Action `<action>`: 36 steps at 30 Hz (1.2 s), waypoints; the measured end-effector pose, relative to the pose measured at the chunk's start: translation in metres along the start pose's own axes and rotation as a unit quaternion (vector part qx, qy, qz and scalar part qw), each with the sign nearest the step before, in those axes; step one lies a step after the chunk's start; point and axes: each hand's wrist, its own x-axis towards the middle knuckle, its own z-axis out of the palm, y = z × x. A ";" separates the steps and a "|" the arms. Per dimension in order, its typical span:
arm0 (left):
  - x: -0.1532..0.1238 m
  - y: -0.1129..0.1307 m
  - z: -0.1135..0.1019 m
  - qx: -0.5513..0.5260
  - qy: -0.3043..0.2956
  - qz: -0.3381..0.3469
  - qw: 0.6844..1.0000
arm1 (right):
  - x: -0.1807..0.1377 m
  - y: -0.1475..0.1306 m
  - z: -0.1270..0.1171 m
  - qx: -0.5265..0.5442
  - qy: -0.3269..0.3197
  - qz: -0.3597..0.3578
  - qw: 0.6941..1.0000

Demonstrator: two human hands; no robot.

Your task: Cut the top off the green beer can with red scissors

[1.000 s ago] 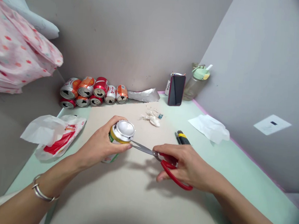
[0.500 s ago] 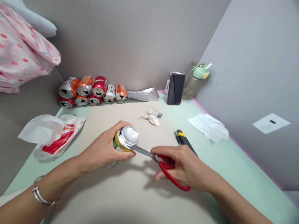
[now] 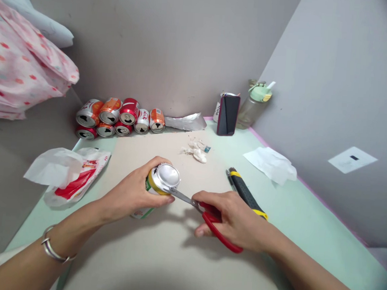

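My left hand [image 3: 136, 187] is wrapped round a drink can [image 3: 156, 186], tilted so that its silver concave end faces up toward me. Yellow, white and green show on the can's side; my fingers hide much of it. In my right hand [image 3: 233, 217] is a pair of scissors [image 3: 214, 220] with red handles, the fingers through the loops. The scissors' grey blades reach left, and their tips touch the can just below its rim. Whether the tips are inside the metal I cannot tell.
Several empty cans [image 3: 129, 111] are stacked along the back wall beside a cut metal sheet [image 3: 187, 121]. A utility knife [image 3: 245, 191] lies right of my hands, near crumpled tissue [image 3: 272, 164]. A phone [image 3: 228, 115], a bottle [image 3: 252, 107] and a tissue pack [image 3: 76, 180] surround the work area.
My right hand and the scissors have shifted slightly left and down, uncovering more of the utility knife. The can stays in my left hand, nearly where it was.
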 end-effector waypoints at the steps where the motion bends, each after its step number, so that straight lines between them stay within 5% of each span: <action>1: 0.000 0.000 0.000 0.001 0.000 0.001 1.000 | 0.000 0.000 0.001 0.000 -0.001 0.000 1.000; 36: 0.003 -0.006 -0.004 -0.024 0.034 0.005 0.999 | -0.002 0.003 -0.008 -0.050 0.026 -0.006 0.998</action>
